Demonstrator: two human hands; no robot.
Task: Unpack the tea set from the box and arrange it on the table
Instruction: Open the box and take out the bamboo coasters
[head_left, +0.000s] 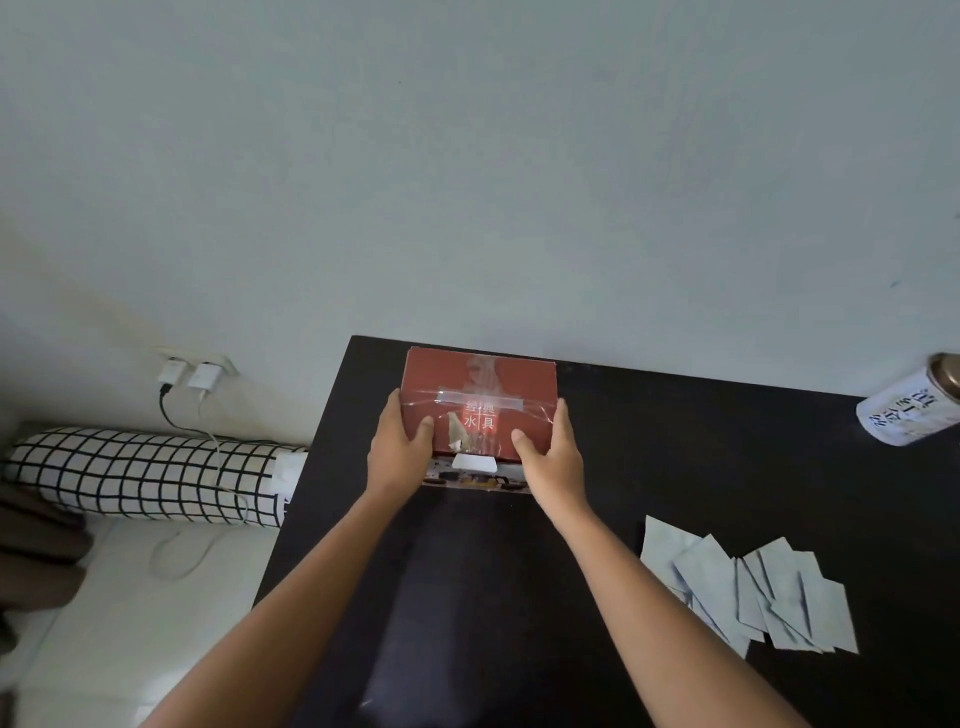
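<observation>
Left hand (400, 447) and right hand (550, 452) grip the taped box (478, 400) at the surface's (675, 441) far left. Yanking the tape could jolt fragile contents.

Box (478, 400) dark red with pale lettering and a clear tape band; tabletop (675, 447) black; paper sheets (748, 597) pale blue-white; tin (909, 410) white with dark characters; bolster (145, 480) white with black grid; wall (467, 156) pale grey.
</observation>
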